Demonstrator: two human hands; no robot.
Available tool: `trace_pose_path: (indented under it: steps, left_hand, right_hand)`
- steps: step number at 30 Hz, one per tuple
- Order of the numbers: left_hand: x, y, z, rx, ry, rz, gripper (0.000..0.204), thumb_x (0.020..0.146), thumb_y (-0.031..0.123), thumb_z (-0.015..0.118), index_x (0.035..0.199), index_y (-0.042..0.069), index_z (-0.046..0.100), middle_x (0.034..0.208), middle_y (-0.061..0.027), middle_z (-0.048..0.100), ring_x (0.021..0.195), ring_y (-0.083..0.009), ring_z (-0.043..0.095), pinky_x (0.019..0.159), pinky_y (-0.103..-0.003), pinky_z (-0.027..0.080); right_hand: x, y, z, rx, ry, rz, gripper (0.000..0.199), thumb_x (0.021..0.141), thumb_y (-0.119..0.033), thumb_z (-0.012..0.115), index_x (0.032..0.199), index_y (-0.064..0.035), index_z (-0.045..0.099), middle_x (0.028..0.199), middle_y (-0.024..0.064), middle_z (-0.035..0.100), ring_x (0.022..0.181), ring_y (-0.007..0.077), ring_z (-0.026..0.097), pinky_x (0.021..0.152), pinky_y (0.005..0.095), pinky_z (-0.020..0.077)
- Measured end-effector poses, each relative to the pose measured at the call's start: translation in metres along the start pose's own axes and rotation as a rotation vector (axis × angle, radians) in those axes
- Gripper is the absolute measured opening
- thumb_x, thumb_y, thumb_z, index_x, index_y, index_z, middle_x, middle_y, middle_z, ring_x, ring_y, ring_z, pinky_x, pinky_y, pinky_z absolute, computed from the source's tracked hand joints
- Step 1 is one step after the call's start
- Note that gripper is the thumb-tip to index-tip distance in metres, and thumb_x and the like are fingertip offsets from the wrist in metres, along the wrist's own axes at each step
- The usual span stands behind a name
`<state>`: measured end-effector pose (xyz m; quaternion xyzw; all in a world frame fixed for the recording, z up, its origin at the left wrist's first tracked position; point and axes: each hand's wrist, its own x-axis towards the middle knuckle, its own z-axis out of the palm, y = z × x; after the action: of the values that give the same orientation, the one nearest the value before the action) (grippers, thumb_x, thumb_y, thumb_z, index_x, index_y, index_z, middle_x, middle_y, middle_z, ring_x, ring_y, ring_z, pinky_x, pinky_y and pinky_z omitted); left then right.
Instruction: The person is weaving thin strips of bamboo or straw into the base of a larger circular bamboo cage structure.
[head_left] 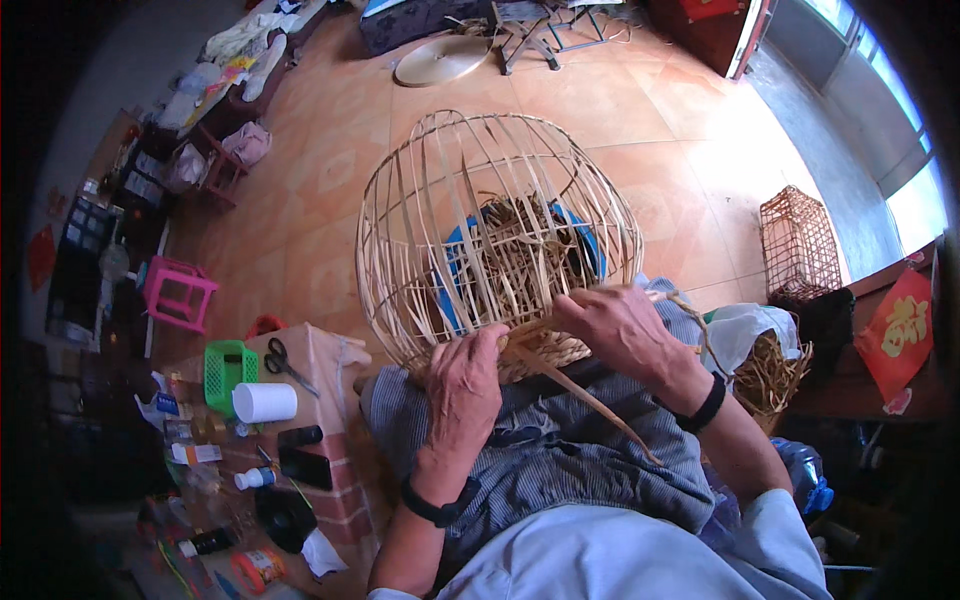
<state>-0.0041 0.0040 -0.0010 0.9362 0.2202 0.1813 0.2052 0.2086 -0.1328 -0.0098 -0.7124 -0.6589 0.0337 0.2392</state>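
A round, open-work wicker basket [385, 185] with thin pale ribs rests on its side against my lap, its woven end towards me. My left hand [465, 385] is closed at the left of the woven band, thumb and fingers pinching a flat dried strip there. On the right, my right hand [625, 335] is closed on the strip over the same band, fingers curled. A loose strip [590, 403] hangs from between the hands across the striped apron [540, 460]. Through the ribs shows a blue basin [598, 250] heaped with dried strips [525, 240].
On the left, a cloth-covered table [335, 395] bears scissors [285, 365], a green plastic basket [222, 372], a white cup [265, 403] and bottles. A pink stool [178, 293] stands beyond. At right are a wire-like cage basket [800, 240] and a bag of strips [768, 380].
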Motion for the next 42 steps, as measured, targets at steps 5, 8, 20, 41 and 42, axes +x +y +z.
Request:
trace_pose_path:
  steps: [5, 8, 20, 41, 42]
  left_hand:
    - [0.004, -0.004, -0.003, -0.041, -0.016, 0.039, 0.022, 0.104, 0.004, 0.061, 0.124, 0.007, 0.069, 0.108, -0.0172, 0.077, 0.101, -0.0376, 0.074, 0.091, -0.048, 0.053]
    - [0.005, -0.01, -0.009, -0.076, -0.041, 0.073, 0.024, 0.103, 0.003, 0.061, 0.125, 0.008, 0.069, 0.104, -0.0172, 0.078, 0.097, -0.0383, 0.074, 0.089, -0.048, 0.054]
    - [0.005, -0.008, 0.0, -0.013, -0.008, 0.032, 0.019, 0.101, 0.001, 0.063, 0.116, 0.008, 0.072, 0.093, -0.017, 0.077, 0.088, -0.0374, 0.074, 0.082, -0.047, 0.055]
    - [-0.008, -0.024, 0.01, -0.116, 0.129, 0.116, 0.038, 0.089, 0.0, 0.08, 0.125, 0.009, 0.072, 0.113, -0.0115, 0.079, 0.097, -0.0361, 0.073, 0.086, -0.045, 0.058]
    - [-0.009, -0.024, 0.01, -0.105, 0.142, 0.111, 0.038, 0.089, 0.0, 0.08, 0.125, 0.009, 0.072, 0.113, -0.0113, 0.079, 0.097, -0.0359, 0.073, 0.086, -0.045, 0.058]
  right_hand:
    - [-0.033, -0.014, 0.008, 0.029, -0.078, 0.043, 0.022, 0.094, -0.025, 0.069, 0.108, -0.0095, 0.063, 0.087, 0.01, 0.066, 0.078, 0.0322, 0.072, 0.064, 0.045, 0.0544]
    - [-0.035, -0.02, 0.004, -0.031, -0.074, 0.077, 0.027, 0.092, -0.028, 0.071, 0.111, -0.01, 0.066, 0.102, 0.0102, 0.066, 0.093, 0.0301, 0.07, 0.076, 0.0441, 0.0554]
    - [-0.024, -0.061, 0.008, -0.012, 0.22, 0.048, 0.031, 0.084, -0.017, 0.075, 0.113, -0.0072, 0.072, 0.116, 0.0116, 0.063, 0.109, 0.0318, 0.064, 0.088, 0.0452, 0.0539]
    - [-0.022, -0.051, 0.014, 0.268, 0.019, 0.514, 0.034, 0.092, -0.033, 0.083, 0.098, -0.0027, 0.068, 0.094, 0.0179, 0.067, 0.093, 0.0415, 0.07, 0.078, 0.0504, 0.057]
    - [-0.019, -0.051, 0.015, 0.248, 0.0, 0.483, 0.034, 0.091, -0.033, 0.083, 0.096, -0.0025, 0.067, 0.092, 0.0176, 0.066, 0.093, 0.0413, 0.07, 0.077, 0.0509, 0.0567]
